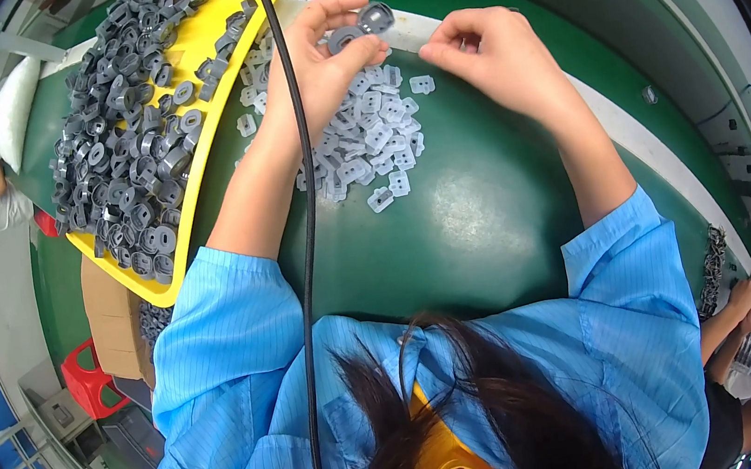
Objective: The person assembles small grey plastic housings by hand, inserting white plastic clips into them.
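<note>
Tabletop, green, bearing a heap of small translucent plates. Above the heap's far side, the left hand holds dark grey round parts between thumb and curled fingers. The right hand, apart from it, has thumb and fingertips close together; whether they pinch anything cannot be told. Leftward, a yellow tray carries more such parts.

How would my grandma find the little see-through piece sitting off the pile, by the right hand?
Start at the green table; beside the yellow tray, to its right, is a heap of small see-through pieces. Follow the heap's upper right edge toward the right hand. The piece there lies alone, with a strip of green between it and the heap, while most neighbours touch or overlap.
</note>
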